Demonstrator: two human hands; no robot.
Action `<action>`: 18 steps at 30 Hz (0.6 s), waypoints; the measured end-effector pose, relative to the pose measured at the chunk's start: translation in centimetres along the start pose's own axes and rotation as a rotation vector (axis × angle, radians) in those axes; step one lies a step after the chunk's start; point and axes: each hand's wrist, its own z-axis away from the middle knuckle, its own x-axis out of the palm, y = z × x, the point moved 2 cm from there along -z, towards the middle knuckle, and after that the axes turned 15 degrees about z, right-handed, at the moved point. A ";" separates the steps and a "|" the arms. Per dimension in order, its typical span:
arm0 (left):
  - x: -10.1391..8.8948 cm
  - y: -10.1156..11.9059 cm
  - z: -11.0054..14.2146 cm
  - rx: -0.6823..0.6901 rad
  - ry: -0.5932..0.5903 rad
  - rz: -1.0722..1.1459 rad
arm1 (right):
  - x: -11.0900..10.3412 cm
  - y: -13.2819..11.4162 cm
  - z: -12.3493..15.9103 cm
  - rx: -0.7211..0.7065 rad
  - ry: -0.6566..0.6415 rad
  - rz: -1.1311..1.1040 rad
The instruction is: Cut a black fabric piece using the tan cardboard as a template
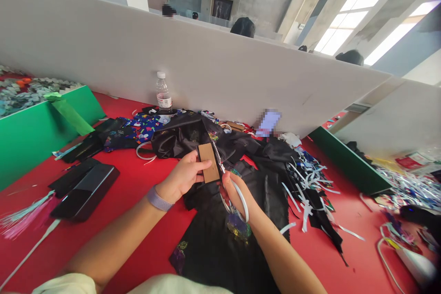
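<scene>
My left hand (184,173) holds a small brown cardboard rectangle (208,158) upright, its thumb lying across the front. Black cloth shows along the card's right and lower edges. Closed around the pale handles of a pair of scissors (245,206) is my right hand (237,189). The blades point up and away, along the card's right edge. Whether they touch the cloth there is hard to tell. Beneath both hands spreads shiny black fabric (267,229) with purple, green and gold patterned patches.
White strips and black scraps (306,206) lie right on the red table (138,239). A dark phone-like device (87,193), tassels (32,216) and blue printed cloth (138,126) are left. A water bottle (163,94) and a lit phone (268,122) stand by the white partition (206,64). Green dividers (358,165) flank the table.
</scene>
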 end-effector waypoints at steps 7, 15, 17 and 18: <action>0.4 0.3 0.3 -0.003 0.024 -0.005 | 0.4 0.3 0.1 0.037 0.019 -0.061; 0.3 0.1 0.1 -0.002 0.024 -0.014 | 0.1 -0.5 0.2 0.013 0.017 -0.044; 0.4 0.0 0.2 -0.006 0.026 -0.019 | 0.0 -0.6 0.1 -0.001 0.019 -0.017; 0.5 0.0 0.2 -0.007 0.025 -0.021 | -0.1 -0.5 0.1 -0.003 0.017 -0.008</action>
